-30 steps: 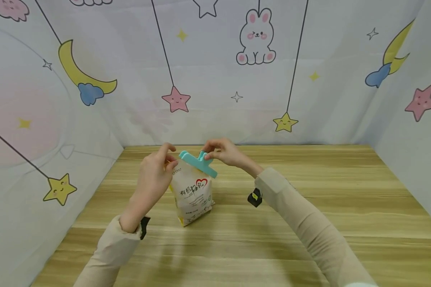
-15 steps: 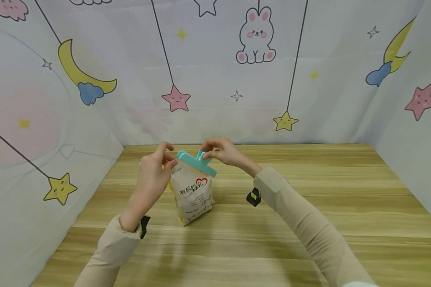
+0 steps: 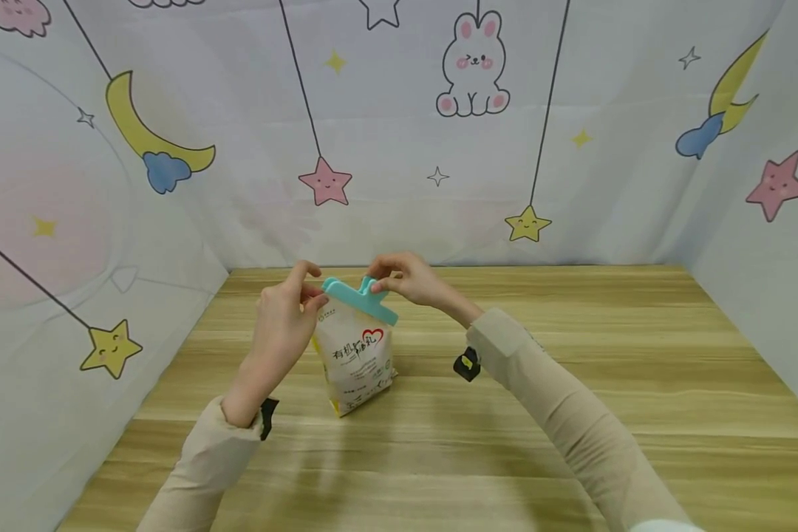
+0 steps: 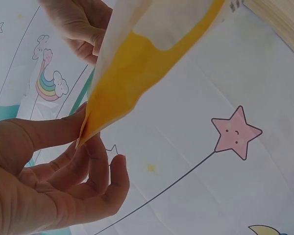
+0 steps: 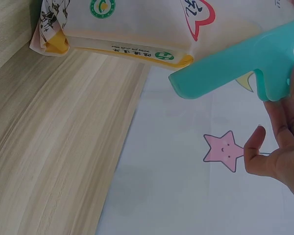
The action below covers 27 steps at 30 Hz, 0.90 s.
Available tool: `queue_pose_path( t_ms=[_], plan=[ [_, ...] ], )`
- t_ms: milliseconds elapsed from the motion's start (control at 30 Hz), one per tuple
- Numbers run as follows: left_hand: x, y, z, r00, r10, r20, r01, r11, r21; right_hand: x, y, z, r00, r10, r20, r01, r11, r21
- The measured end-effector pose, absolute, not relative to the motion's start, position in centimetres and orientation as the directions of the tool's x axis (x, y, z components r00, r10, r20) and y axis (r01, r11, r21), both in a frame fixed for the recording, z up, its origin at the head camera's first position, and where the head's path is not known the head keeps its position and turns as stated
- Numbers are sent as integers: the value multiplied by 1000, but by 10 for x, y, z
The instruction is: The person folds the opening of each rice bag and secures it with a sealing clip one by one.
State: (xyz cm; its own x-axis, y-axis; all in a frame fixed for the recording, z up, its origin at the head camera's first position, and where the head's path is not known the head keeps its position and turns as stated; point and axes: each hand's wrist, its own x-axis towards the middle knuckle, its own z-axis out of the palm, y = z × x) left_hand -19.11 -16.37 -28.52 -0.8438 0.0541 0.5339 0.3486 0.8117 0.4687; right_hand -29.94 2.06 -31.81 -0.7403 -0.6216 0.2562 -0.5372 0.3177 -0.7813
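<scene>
A white and yellow paper-like bag (image 3: 355,362) with printed characters and a red heart stands on the wooden table, left of centre. My left hand (image 3: 282,314) pinches its top left corner between thumb and fingers; the left wrist view shows the yellow side fold (image 4: 132,73) running down into that pinch. Across the bag's top edge lies a turquoise bag clip (image 3: 359,299), slanting down to the right. My right hand (image 3: 408,279) pinches the clip's handles. In the right wrist view the clip (image 5: 235,63) overlaps the bag's upper part.
The wood-grain table (image 3: 572,384) runs back to a white cloth backdrop (image 3: 399,133) printed with stars, moons and a rabbit. Cloth also rises at the left and right sides. A black strap (image 3: 468,364) hangs at the right cuff, another (image 3: 268,419) at the left.
The right hand and the clip have moved slightly left, bringing the clip's left end close to the left hand's fingertips. The left hand and the bag have barely moved.
</scene>
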Motion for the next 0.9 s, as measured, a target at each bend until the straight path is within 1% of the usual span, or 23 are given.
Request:
queue_pose_path(
  t_ms=[367,567,900],
  plan=[
    [-191,-164,-282,-854,49,517,339,807,483,-299,19,-315,-731,-631,258,-534,295,-792],
    [-193,-167,-280,-849,69,524,367,790,491,-300,19,-315,-727,-637,256,-540,302,-785],
    [-196,-169,-275,-884,89,459,355,765,537,-299,20,-319,-735,-636,234,-514,298,-805]
  ],
)
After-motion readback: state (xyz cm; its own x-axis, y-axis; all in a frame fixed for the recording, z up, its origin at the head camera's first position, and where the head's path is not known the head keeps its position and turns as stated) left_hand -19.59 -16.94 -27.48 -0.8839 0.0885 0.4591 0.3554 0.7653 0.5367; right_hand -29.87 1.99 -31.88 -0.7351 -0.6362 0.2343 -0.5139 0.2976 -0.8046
